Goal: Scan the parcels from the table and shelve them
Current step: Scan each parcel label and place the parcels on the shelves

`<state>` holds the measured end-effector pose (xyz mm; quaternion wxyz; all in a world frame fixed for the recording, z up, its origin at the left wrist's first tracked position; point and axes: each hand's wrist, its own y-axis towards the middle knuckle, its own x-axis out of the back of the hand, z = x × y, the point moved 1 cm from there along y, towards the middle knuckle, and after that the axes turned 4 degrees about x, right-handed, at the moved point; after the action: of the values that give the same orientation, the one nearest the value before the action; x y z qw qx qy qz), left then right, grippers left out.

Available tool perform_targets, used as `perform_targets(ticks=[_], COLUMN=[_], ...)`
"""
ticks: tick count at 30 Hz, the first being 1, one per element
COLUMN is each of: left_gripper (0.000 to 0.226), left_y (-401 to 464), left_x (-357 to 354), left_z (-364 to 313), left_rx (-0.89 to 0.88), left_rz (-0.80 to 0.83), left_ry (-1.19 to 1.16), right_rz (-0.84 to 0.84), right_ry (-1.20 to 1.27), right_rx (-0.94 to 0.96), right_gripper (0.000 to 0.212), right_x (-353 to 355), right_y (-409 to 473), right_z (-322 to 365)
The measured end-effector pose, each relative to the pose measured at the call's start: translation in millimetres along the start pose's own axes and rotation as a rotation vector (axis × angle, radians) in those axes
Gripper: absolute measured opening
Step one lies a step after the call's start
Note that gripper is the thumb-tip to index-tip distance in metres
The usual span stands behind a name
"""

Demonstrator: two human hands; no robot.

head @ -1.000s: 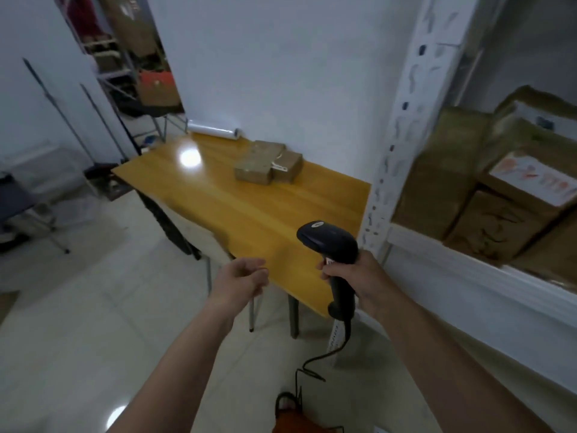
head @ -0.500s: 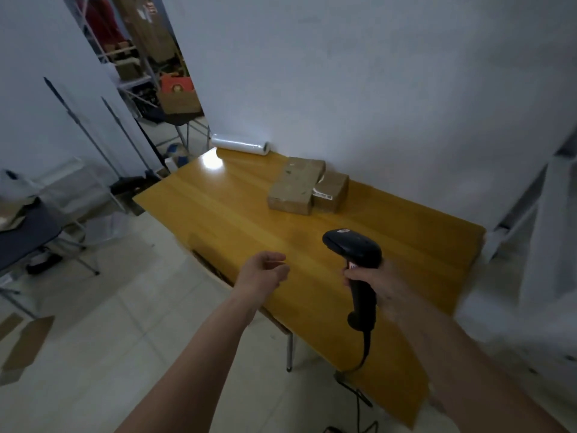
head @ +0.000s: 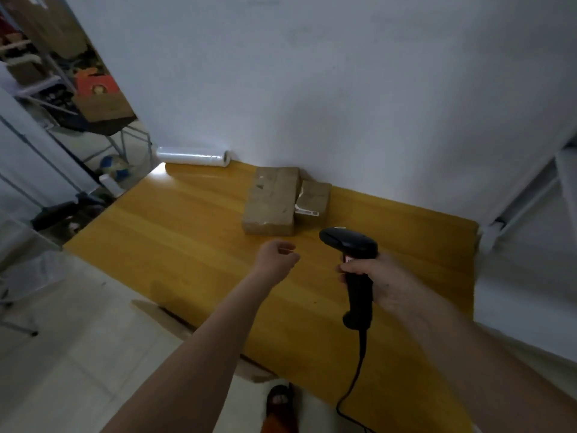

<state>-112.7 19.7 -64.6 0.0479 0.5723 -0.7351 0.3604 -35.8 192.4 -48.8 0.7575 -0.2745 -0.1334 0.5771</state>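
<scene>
Right hand (head: 385, 281) at centre right of the frame, fingers wrapped round the grip of a black handheld scanner (head: 354, 267). Scanner head points toward the upper left, hovering over the counter (head: 193, 232); its cable (head: 352, 385) drops off the bottom edge of the frame.

Left hand (head: 276, 257) just left of the scanner, over the counter, fingers loosely curled inward, holding nothing. Not touching any parcel.

Two parcels sit at the back of the counter, upper centre of the frame, against the white wall (head: 343, 89):
- larger brown parcel (head: 271, 201), flat, long side running away from the camera
- smaller brown parcel (head: 313, 200) touching its right side, white barcode label on the near edge

Both parcels lie just beyond the left hand and scanner head, apart from them.

Roll of clear stretch film (head: 193, 156) lies on its side at the counter's back left corner, against the wall, well left of the parcels.

White metal shelf upright (head: 518, 198) at the right edge, partly blurred. Upper left: an opening into another room with cardboard boxes and racking, detail too dim to read. Tiled floor (head: 78, 354) at lower left; a sandalled foot (head: 281, 401) at bottom centre under the counter edge.
</scene>
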Motion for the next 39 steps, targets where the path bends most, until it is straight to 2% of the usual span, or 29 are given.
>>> perform_targets(ticks=[6, 10, 16, 21, 25, 32, 36, 39], left_gripper=[0.04, 0.041, 0.085, 0.119, 0.13, 0.121, 0.124, 0.128], left_y=[110.7, 175.2, 235.8, 259.0, 268.3, 263.0, 240.1, 207.3], left_x=[3.3, -7.0, -34.9, -59.1, -75.4, -75.0, -67.8, -57.9], left_z=[-28.3, -38.0, -51.8, -48.0, -41.5, -31.2, -11.3, 19.4], left_rx=[-0.044, -0.033, -0.036, -0.028, -0.052, -0.054, -0.094, -0.197], left_rz=[0.085, 0.133, 0.058, 0.005, -0.015, 0.013, 0.157, 0.254], left_ry=[0.258, 0.348, 0.429, 0.44, 0.502, 0.49, 0.404, 0.492], right_rz=[-0.162, -0.25, -0.312, -0.38, -0.408, -0.46, -0.489, -0.497], right_ry=[0.09, 0.137, 0.171, 0.212, 0.232, 0.237, 0.239, 0.233], right_rx=[-0.008, -0.073, -0.115, -0.117, -0.097, -0.098, -0.099, -0.097], right_gripper=[0.019, 0.019, 0.016, 0.012, 0.011, 0.011, 0.01, 0.008], right_x=[-25.2, -41.0, -48.2, -44.7, -41.5, -33.3, -25.7, -20.6], right_y=[48.9, 83.0, 115.7, 126.6, 125.0, 116.1, 108.2, 103.9], right_z=[24.0, 29.1, 25.0, 19.6, 14.5, 5.2, 2.0, -1.0])
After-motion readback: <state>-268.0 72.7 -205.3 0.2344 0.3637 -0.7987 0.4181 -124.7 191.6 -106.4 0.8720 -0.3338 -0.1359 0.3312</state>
